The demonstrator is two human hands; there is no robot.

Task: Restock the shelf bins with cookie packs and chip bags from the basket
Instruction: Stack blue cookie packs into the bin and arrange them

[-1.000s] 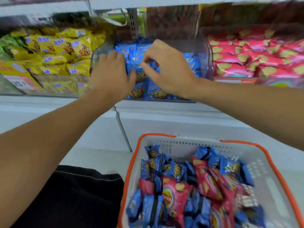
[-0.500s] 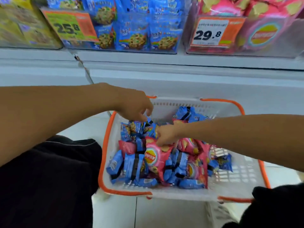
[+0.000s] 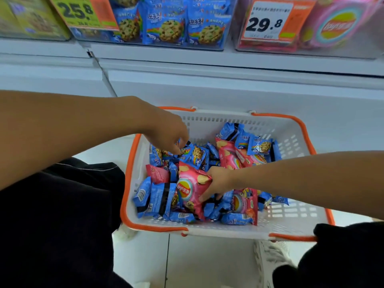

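A white basket with an orange rim [image 3: 291,227] stands on the floor below the shelf, holding several blue cookie packs and pink chip bags. My left hand [image 3: 170,132] reaches down at the basket's far left and pinches a blue cookie pack [image 3: 188,151] with its fingertips. My right hand [image 3: 220,182] grips the edge of a pink chip bag [image 3: 190,190] in the middle of the pile. On the shelf above, a clear bin holds blue cookie packs [image 3: 166,23] and another holds pink chip bags [image 3: 336,26].
Price tags reading 25.8 [image 3: 83,12] and 29.8 [image 3: 268,20] hang on the bin fronts. A bin of yellow packs [image 3: 27,19] sits at far left. My dark-clothed knees [image 3: 62,215] flank the basket; a white shoe [image 3: 270,262] rests below it.
Both hands left the blue cookie bin on the shelf and dropped into the basket. The left hand has reached the cookie packs; the right hand has taken hold of the pink chip bag.
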